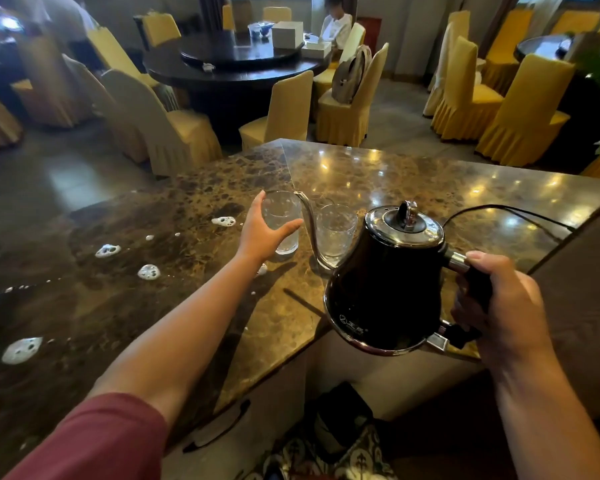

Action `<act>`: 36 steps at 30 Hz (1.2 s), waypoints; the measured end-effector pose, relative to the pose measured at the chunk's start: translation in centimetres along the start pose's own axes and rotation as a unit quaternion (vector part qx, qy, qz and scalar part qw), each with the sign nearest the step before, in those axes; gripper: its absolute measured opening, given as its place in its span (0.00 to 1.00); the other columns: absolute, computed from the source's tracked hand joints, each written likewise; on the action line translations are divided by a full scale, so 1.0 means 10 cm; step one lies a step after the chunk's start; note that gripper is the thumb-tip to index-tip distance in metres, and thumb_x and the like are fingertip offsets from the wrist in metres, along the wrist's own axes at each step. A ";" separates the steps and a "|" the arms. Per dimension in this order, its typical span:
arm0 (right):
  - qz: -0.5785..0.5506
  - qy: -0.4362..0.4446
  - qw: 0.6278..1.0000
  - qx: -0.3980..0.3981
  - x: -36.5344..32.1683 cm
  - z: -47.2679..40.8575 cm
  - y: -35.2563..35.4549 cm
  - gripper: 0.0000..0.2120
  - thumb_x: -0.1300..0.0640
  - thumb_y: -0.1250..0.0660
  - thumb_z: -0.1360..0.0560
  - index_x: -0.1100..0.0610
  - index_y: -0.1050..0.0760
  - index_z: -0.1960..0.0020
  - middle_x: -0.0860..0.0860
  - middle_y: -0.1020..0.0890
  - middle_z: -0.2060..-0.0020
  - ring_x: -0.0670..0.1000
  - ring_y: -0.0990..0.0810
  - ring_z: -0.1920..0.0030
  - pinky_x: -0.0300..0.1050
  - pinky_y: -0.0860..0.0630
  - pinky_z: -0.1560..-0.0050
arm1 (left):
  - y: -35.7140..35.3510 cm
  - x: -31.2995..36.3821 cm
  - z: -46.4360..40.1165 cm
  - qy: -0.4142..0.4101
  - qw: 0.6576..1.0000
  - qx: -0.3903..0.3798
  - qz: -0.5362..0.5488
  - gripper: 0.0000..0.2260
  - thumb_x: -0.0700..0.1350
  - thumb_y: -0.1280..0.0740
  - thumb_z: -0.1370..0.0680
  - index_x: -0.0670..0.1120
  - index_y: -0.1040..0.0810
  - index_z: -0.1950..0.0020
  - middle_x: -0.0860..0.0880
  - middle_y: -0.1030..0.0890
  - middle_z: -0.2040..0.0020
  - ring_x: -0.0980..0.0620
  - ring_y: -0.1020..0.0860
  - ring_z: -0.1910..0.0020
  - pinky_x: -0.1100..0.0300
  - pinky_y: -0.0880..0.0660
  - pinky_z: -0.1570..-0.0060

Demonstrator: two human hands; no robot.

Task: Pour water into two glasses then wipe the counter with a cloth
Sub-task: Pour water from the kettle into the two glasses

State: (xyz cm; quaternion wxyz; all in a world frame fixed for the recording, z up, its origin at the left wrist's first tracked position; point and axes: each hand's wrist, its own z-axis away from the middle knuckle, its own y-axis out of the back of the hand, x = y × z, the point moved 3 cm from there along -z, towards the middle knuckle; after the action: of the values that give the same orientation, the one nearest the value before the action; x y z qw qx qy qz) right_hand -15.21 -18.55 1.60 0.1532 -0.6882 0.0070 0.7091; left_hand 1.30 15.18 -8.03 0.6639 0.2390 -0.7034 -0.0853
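Observation:
Two clear glasses stand side by side on the brown marble counter (378, 188). My left hand (261, 233) curls round the near side of the left glass (284, 216), thumb to its right. The right glass (335, 233) stands free just beside it. My right hand (499, 306) grips the handle of a black gooseneck kettle (385, 292), held tilted above the counter's near edge. The thin spout's tip (299, 194) sits at the left glass's rim. No water stream can be made out. No cloth is in view.
White foam blobs (21, 349) dot the counter's left part, one (149, 271) close to my left forearm. A black cord (499, 209) runs across the counter at right. Yellow-covered chairs (284, 112) and a round dark table (236, 64) stand beyond; a person sits at the far side.

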 end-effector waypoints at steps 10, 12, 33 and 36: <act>0.013 -0.001 1.000 0.004 0.07 0.04 0.01 0.20 0.43 0.29 0.29 0.54 0.28 0.71 0.48 0.34 0.80 0.48 0.38 0.81 0.35 0.38 0.78 | -0.06 0.05 -0.09 -0.008 1.000 0.029 0.007 0.45 0.58 0.20 0.30 0.45 0.38 0.20 0.48 0.23 0.31 0.48 0.25 0.31 0.51 0.28 0.30; 0.013 -0.003 1.000 0.001 0.07 0.05 0.00 0.19 0.42 0.29 0.29 0.53 0.27 0.71 0.48 0.33 0.79 0.47 0.37 0.81 0.36 0.38 0.78 | -0.05 0.06 -0.09 -0.006 0.999 0.036 0.003 0.42 0.57 0.20 0.30 0.44 0.34 0.23 0.49 0.22 0.34 0.49 0.24 0.33 0.52 0.27 0.32; 0.042 0.012 0.998 -0.045 0.00 0.03 0.03 0.24 0.43 0.29 0.29 0.64 0.29 0.66 0.50 0.36 0.81 0.49 0.42 0.81 0.39 0.43 0.78 | 0.38 0.02 0.81 -0.086 0.994 0.053 0.033 0.42 0.68 0.21 0.36 0.50 0.27 0.28 0.56 0.17 0.40 0.60 0.18 0.41 0.60 0.21 0.38; 0.061 0.015 0.997 -0.054 -0.01 0.04 0.01 0.23 0.43 0.29 0.29 0.63 0.27 0.67 0.50 0.35 0.82 0.49 0.41 0.81 0.40 0.44 0.77 | 0.41 -0.03 1.01 -0.097 0.993 0.053 0.035 0.37 0.65 0.20 0.34 0.54 0.27 0.30 0.56 0.17 0.40 0.58 0.18 0.40 0.59 0.21 0.38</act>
State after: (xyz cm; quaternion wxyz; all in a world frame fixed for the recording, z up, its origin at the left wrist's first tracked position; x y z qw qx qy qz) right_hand -15.59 -18.55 1.68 0.0721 -0.7045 0.0133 0.7059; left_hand -9.51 16.92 -7.55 0.5813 0.2398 -0.7761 -0.0471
